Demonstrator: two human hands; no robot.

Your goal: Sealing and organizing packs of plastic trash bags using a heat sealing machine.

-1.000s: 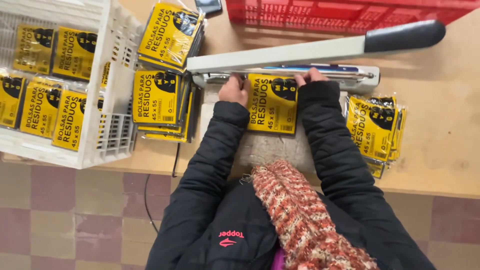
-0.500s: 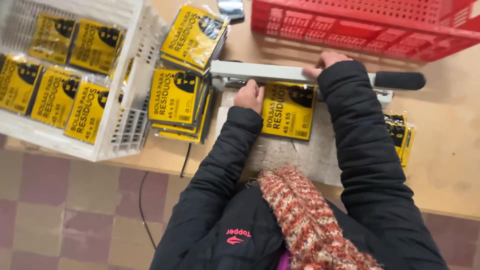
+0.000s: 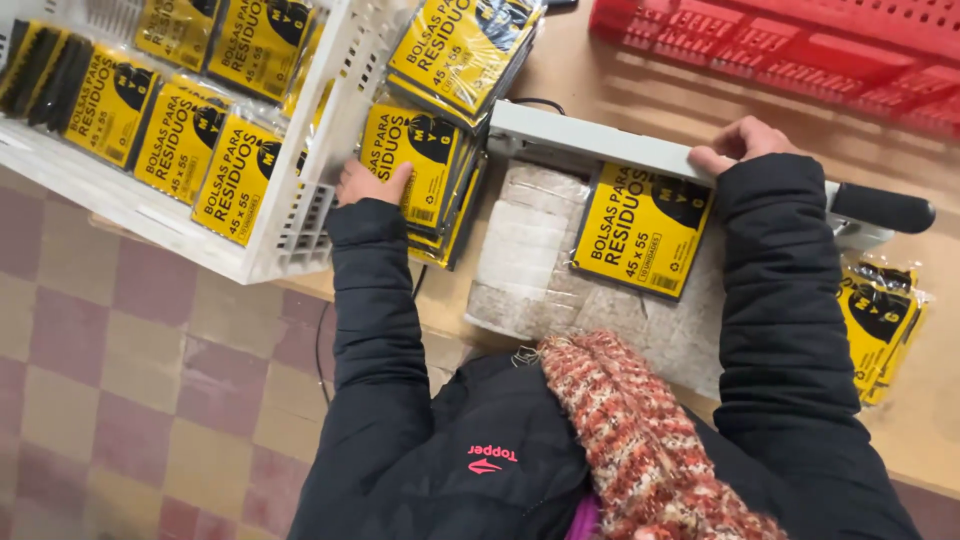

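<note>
My right hand point(image 3: 742, 143) presses down on the lowered grey arm of a heat sealer point(image 3: 600, 142) with a black handle point(image 3: 882, 207). A yellow and black packet point(image 3: 642, 229) lies under the arm, its top edge clamped, resting on a pale worn pad point(image 3: 520, 260). My left hand point(image 3: 370, 183) lies flat on a stack of yellow packets point(image 3: 420, 165) to the left of the sealer, fingers together on the top packet's left edge.
A white plastic crate point(image 3: 300, 215) holding several yellow packets stands at the left edge of the wooden table. More packets are piled behind the sealer point(image 3: 462, 48) and at the right point(image 3: 880, 325). A red crate point(image 3: 800, 50) sits at the back. Checkered floor lies below.
The sealer arm came down from raised to flat on the packet under my right hand. My left hand left the packet at the sealer and moved left onto the stack.
</note>
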